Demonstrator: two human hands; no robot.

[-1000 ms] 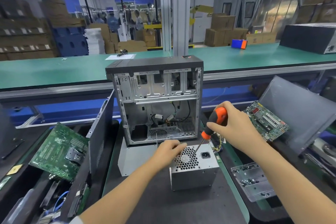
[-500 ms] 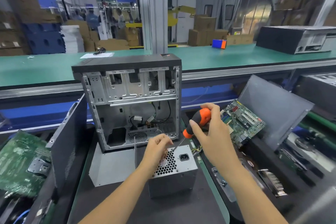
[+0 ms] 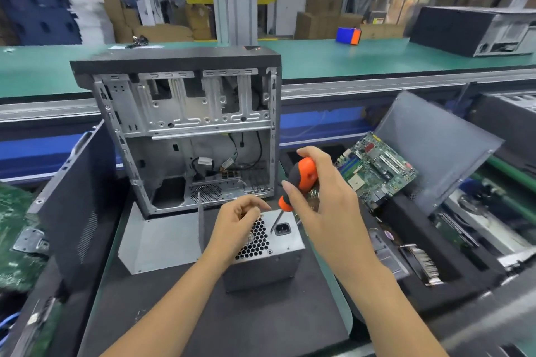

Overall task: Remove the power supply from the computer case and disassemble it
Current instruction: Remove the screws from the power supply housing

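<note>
Far left: green circuit board [image 3: 17,240] lying in a tray, partly cut off by frame edge. Just right of it: dark side panel [image 3: 78,206] standing on edge, leaning. Centre: computer case [image 3: 185,130] upright on black mat [image 3: 220,319] of bench [image 3: 342,58], side open, drive cage bare, loose cables at bottom. Flat grey metal sheet [image 3: 159,240] on mat before the case. Power supply [image 3: 269,252] out of the case, resting on mat just in front of it, honeycomb fan grille and socket facing up. Left hand [image 3: 237,226] on grille, fingers curled down against the mesh; whether pinching anything, cannot tell. Right hand [image 3: 322,197] wrapped round handle of orange-and-black screwdriver [image 3: 298,182], fingers clamped on it; shaft angled down-left, tip on top face of supply just beside the socket. Right of hands: green motherboard [image 3: 374,168] tilted in a tray, grey panel [image 3: 435,148] propped behind it. Far right, on the green bench: second dark case [image 3: 464,29] on its side; small blue-and-orange box [image 3: 348,35] to its left.
</note>
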